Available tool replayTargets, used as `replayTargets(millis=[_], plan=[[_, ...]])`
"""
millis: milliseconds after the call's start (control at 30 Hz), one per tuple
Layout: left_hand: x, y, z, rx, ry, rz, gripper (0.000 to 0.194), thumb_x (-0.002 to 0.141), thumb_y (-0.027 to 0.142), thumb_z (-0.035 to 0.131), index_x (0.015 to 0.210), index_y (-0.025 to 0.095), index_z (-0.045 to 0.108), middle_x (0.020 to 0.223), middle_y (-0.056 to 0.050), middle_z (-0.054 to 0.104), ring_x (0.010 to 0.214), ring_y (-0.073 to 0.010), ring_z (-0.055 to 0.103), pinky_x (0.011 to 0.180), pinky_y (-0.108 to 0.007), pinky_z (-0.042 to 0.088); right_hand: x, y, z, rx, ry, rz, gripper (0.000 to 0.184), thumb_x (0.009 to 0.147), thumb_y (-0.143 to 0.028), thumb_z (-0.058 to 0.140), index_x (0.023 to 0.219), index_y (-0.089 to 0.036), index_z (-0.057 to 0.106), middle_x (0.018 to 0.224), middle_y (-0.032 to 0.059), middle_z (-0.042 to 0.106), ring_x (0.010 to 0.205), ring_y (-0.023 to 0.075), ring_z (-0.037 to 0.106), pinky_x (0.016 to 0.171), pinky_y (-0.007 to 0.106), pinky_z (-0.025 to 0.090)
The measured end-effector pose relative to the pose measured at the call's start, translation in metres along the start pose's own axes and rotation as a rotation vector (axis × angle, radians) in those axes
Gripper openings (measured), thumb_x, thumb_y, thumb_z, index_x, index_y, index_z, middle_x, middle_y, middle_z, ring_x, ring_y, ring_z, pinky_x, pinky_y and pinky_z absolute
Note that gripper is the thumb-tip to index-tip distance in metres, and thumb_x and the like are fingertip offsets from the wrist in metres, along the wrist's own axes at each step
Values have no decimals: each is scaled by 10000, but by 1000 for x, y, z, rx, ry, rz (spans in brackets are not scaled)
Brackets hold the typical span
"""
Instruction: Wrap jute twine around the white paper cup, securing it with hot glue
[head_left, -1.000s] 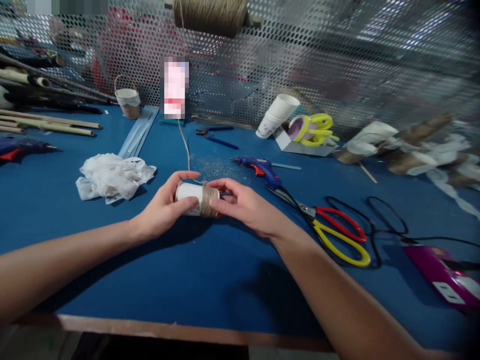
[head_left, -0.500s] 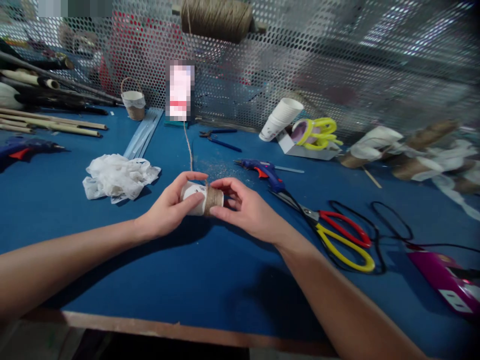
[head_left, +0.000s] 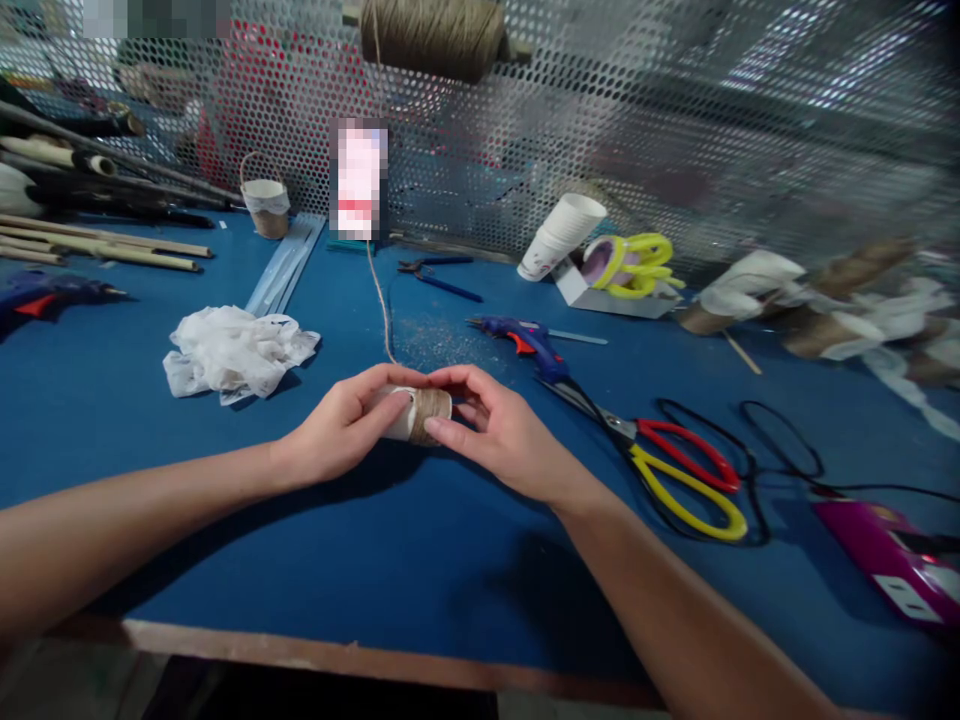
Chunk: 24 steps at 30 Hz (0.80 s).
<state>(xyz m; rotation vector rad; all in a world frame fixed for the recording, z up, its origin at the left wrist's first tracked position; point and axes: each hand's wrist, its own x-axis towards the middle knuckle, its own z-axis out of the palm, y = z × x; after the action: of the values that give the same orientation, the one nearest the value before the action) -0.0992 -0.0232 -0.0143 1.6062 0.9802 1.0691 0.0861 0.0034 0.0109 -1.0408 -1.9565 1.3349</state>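
A white paper cup (head_left: 400,424) lies on its side between my two hands, with brown twine (head_left: 433,405) wound in a band round its right part. My left hand (head_left: 358,415) grips the white left part, thumb in front and fingers over the top. On the wound part, my right hand (head_left: 484,420) has its thumb in front and fingers behind. A loose strand of twine (head_left: 384,305) runs from the cup up the table toward the large twine spool (head_left: 433,38) on the mesh wall. My fingers hide the cup's far side.
Right of my hands lie a blue glue gun (head_left: 525,340), scissors (head_left: 675,470) with red and yellow handles, and a purple power strip (head_left: 881,550). Pliers (head_left: 442,275), stacked paper cups (head_left: 561,236), crumpled white lace (head_left: 236,350) and a small basket (head_left: 266,208) are farther back.
The cup has turned in my hands and shifted slightly right. My left fingers have come over its top toward my right fingertips. The view has shifted a little.
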Motion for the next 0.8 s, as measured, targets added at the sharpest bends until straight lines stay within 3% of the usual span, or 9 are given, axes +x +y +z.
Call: replayTargets(millis=[433, 800], plan=[[-4, -1, 5, 114, -7, 14, 257, 881, 186, 424, 1099, 124, 546, 1035, -91, 663, 890, -170, 621, 790, -293, 485, 1, -3, 13, -7, 70, 58, 236, 732, -224, 596, 952, -202, 514, 998, 63, 575, 924, 186, 571, 795, 361, 499], [-4, 0, 5, 193, 27, 9, 224, 899, 239, 417, 1054, 139, 544, 954, -67, 659, 819, -160, 607, 725, -274, 466, -1, -1, 15, -15, 86, 64, 277, 733, -234, 593, 994, -184, 515, 1023, 78, 576, 919, 189, 578, 817, 368, 491]])
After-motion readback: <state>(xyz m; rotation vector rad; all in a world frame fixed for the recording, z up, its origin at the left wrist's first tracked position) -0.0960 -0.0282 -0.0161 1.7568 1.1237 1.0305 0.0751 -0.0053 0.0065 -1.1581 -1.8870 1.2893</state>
